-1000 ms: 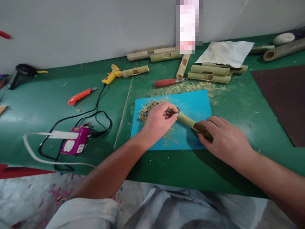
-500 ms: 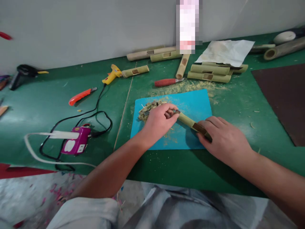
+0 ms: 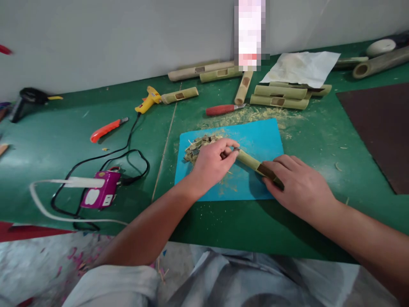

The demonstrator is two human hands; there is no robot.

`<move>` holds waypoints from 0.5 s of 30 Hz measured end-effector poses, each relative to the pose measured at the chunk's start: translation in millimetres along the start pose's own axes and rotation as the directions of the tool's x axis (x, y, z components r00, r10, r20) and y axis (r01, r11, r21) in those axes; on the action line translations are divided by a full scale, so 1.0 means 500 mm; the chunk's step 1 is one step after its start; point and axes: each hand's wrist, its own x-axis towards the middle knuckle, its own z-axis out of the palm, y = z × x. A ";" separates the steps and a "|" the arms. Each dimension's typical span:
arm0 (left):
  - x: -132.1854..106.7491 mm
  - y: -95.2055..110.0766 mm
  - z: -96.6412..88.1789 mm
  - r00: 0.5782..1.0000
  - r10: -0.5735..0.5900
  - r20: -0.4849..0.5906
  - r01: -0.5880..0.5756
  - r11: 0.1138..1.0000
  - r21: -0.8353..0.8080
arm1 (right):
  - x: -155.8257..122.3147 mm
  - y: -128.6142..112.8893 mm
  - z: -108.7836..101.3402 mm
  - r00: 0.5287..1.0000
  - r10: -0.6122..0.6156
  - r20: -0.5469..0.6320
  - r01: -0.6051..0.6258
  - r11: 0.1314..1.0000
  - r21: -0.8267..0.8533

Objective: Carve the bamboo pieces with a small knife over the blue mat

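Observation:
A short green bamboo tube [image 3: 255, 164] with a cut slot lies on a blue cutting mat [image 3: 262, 136]. My right hand [image 3: 298, 187] lies over the tube's near end, fingers closed on it and pressing it down. At the tube's far end my left hand [image 3: 212, 164] is closed in a pinch around a small tool or scrap that I cannot make out. Beside the left hand lies a heap of bamboo chips [image 3: 196, 147] on the mat.
Several cut bamboo tubes [image 3: 277, 96] lie at the back by a white sheet [image 3: 302, 66]. A red-handled knife [image 3: 223, 110], orange utility knife [image 3: 107, 129], yellow glue gun [image 3: 147, 99], purple socket with cables [image 3: 100, 194] and a dark brown mat [image 3: 380, 128] lie on the green bench.
My left hand has slid slightly toward the tube's far end and stays pinched there. The right hand and tube have barely moved.

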 end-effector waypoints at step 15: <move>0.008 0.008 -0.001 1.000 0.003 0.005 -0.003 1.000 -0.017 | 0.003 -0.003 0.005 1.000 -0.021 -0.008 0.022 0.998 0.062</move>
